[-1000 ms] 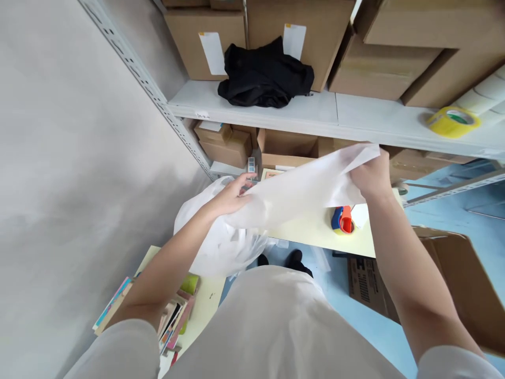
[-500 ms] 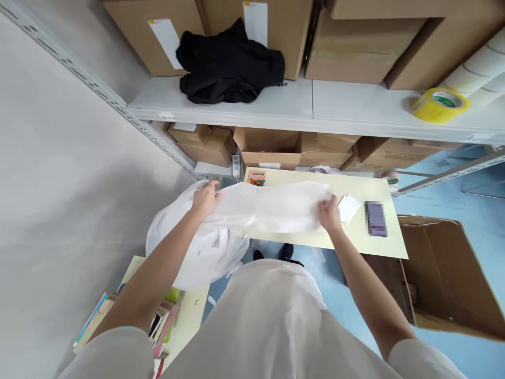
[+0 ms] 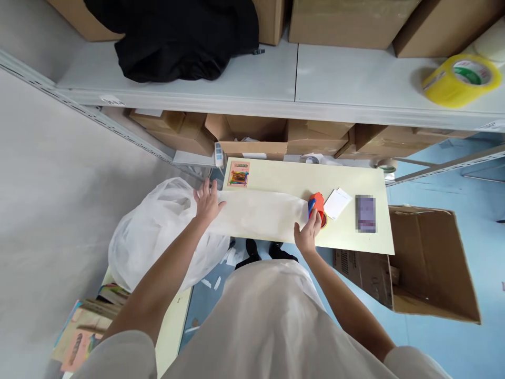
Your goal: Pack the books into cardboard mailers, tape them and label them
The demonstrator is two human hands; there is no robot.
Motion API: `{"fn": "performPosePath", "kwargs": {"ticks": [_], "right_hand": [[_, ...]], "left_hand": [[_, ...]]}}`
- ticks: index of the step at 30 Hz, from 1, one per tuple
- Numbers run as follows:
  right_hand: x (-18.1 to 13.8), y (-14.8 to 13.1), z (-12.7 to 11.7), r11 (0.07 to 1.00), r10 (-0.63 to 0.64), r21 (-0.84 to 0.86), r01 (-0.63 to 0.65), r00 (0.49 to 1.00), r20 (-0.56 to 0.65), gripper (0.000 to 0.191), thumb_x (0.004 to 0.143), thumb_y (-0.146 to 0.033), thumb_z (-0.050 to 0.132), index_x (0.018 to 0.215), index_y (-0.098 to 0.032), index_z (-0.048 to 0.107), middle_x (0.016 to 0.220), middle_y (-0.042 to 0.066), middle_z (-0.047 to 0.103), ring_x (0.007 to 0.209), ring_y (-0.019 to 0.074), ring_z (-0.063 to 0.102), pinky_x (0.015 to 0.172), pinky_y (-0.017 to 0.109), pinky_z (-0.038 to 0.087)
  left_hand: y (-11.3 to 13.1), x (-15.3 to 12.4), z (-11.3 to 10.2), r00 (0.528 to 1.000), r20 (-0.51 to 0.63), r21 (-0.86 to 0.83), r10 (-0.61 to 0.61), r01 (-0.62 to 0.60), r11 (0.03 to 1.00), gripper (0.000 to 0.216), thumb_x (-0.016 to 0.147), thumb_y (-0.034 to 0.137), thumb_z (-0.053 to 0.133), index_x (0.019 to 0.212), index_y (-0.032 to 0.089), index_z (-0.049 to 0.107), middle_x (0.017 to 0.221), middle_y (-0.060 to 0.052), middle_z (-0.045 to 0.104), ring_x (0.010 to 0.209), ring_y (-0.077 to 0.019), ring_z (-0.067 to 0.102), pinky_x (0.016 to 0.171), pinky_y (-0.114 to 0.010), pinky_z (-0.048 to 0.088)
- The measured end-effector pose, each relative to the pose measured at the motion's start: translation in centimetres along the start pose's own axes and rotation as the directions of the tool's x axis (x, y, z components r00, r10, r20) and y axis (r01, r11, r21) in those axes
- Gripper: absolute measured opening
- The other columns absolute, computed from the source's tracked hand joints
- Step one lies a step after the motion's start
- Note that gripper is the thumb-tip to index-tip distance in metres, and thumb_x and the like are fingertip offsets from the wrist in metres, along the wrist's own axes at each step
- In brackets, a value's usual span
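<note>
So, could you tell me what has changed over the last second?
The white sheet, held up in the air by both hands, has come down flat along the near edge of the table. The left hand presses its left end; the right hand is at its right end by the tape dispenser. The plastic bag and shelf stayed put.

Top: loose, plain off-white shirt (image 3: 268, 316), softly creased down the front.
Sleeves: short, same pale cloth; left sleeve (image 3: 118, 358) and right sleeve (image 3: 414, 364), well back from left hand (image 3: 207, 202) and right hand (image 3: 306, 237).
Feet: dark shoes (image 3: 251, 247), between the hands.
</note>
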State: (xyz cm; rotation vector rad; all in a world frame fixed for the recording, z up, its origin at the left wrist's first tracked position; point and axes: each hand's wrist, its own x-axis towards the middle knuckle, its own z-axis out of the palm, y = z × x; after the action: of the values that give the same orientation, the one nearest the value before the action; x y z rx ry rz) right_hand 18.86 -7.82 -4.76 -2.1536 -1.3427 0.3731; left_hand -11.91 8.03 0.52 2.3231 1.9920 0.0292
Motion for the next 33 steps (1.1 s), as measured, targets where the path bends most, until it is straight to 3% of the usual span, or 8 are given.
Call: {"fn": "performPosePath", "kwargs": {"ticks": [2,4,8,11,13,21,27,33], "right_hand": [[-0.4,-0.1,-0.1,0.994,-0.111,-0.016,0.112,0.992,0.055,0.077,0.084,-0.022,0.043,0.147,-0.016,-0.001,0.148,0.021,0.014,0.139,0.0334,0.014,0.104,0.056,0.029],[-0.7,0.0,0.5,0.972,-0.224,-0.015,0.233,0.951,0.215,0.074,0.083,-0.016,0.040,0.148,-0.018,0.005,0.150,0.018,0.015,0.141,0.0303,0.013,0.106,0.053,0.028],[-0.6,0.9,3.0,0.965,-0.154,-0.085,0.250,0.796,0.586,0.074,0.078,-0.009,0.046,0.147,-0.013,0.018,0.153,0.017,0.014,0.143,0.0286,0.008,0.110,0.047,0.025],[0.1,2.0,4.5,0.959,-0.028,-0.177,0.221,0.694,0.720,0.077,0.076,-0.010,0.054,0.146,-0.009,0.021,0.154,0.019,0.008,0.143,0.0301,0.005,0.111,0.045,0.022],[0.8,2.7,5.0,0.949,-0.024,-0.194,0.250,0.668,0.744,0.076,0.075,-0.005,0.052,0.146,-0.009,0.023,0.155,0.019,0.006,0.143,0.0296,0.005,0.112,0.044,0.021],[2.8,3.2,5.0,0.950,-0.026,-0.200,0.239,0.700,0.714,0.079,0.070,0.006,0.045,0.145,-0.010,0.026,0.155,0.017,0.010,0.143,0.0279,0.009,0.112,0.042,0.023],[3.1,2.8,4.9,0.975,-0.133,-0.044,0.217,0.734,0.666,0.073,0.075,-0.007,0.052,0.144,-0.013,0.028,0.155,0.015,0.011,0.143,0.0289,0.008,0.112,0.045,0.023],[3.1,3.1,4.8,0.985,-0.041,-0.102,0.140,0.763,0.646,0.066,0.075,-0.007,0.054,0.139,-0.009,0.036,0.153,0.018,0.016,0.142,0.0309,0.012,0.111,0.046,0.026]], "left_hand": [[1.7,-0.7,0.4,0.998,-0.032,-0.015,0.045,-0.046,0.999,0.072,0.081,0.033,0.057,0.142,0.010,0.027,0.151,-0.023,0.018,0.138,-0.0378,0.019,0.109,-0.060,0.014],[3.8,-1.7,1.2,0.981,0.032,-0.085,0.189,-0.186,0.979,0.059,0.085,0.030,0.051,0.139,0.011,0.034,0.149,-0.021,0.027,0.137,-0.0320,0.026,0.111,-0.051,0.019],[7.8,-4.3,4.3,0.793,0.320,-0.219,0.519,-0.471,0.854,0.041,0.087,0.027,0.046,0.127,0.019,0.051,0.140,-0.012,0.046,0.133,-0.0240,0.037,0.112,-0.043,0.023],[9.4,-5.6,6.8,0.793,0.446,-0.116,0.415,-0.408,0.906,0.053,0.082,0.030,0.055,0.133,0.018,0.046,0.149,-0.014,0.032,0.139,-0.0308,0.023,0.112,-0.051,0.018],[9.7,-5.8,8.0,0.803,0.504,-0.052,0.319,-0.341,0.939,0.066,0.081,0.033,0.058,0.141,0.019,0.035,0.153,-0.015,0.019,0.142,-0.0332,0.013,0.111,-0.053,0.017],[9.6,-5.7,10.0,0.732,0.666,0.003,0.146,-0.198,0.980,0.086,0.082,0.044,0.056,0.148,0.028,0.003,0.155,-0.013,-0.013,0.142,-0.0365,-0.005,0.101,-0.065,0.022],[9.5,-6.4,10.9,0.778,0.602,-0.037,0.182,-0.200,0.979,0.087,0.080,0.041,0.060,0.148,0.027,0.007,0.155,-0.016,-0.009,0.141,-0.0390,-0.005,0.100,-0.065,0.023],[9.8,-6.7,10.5,0.796,0.576,-0.118,0.186,-0.144,0.982,0.082,0.080,0.039,0.060,0.147,0.025,0.014,0.155,-0.017,-0.004,0.141,-0.0386,-0.003,0.103,-0.064,0.020]]}}
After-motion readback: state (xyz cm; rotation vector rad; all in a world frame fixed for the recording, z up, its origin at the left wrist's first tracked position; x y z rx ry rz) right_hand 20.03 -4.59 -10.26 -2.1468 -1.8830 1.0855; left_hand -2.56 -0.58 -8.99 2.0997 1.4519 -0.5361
